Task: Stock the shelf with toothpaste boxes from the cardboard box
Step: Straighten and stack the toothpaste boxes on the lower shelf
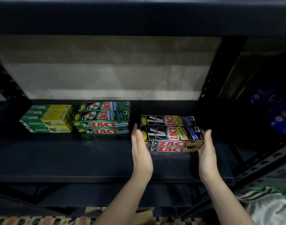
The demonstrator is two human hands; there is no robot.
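Black metal shelf [90,159], dim under the deck above, carries three groups of toothpaste boxes in the head view. At far left sits a green-and-yellow stack [48,118]; just right of it, a green Whitening stack [103,119], two boxes deep and two high. Well right of that, with a gap between, is the black Smokers stack [171,133], also two deep and two high, standing nearer the shelf's front edge than the green ones.

Both hands bracket the near pair of black boxes. The left hand [141,148] is open and flat, palm against the left ends; the right hand [206,148] is open with fingers cupped around the right ends. Neither is closed around anything; they press the boxes between them, and I cannot tell whether the boxes are resting or slightly lifted.

The step looks like squaring and seating this stack. To do it well, keep even pressure from both sides so the upper box does not slide off the lower, push the near pair back flush against the far pair, and align the front faces with the green row. The cardboard box is out of view.
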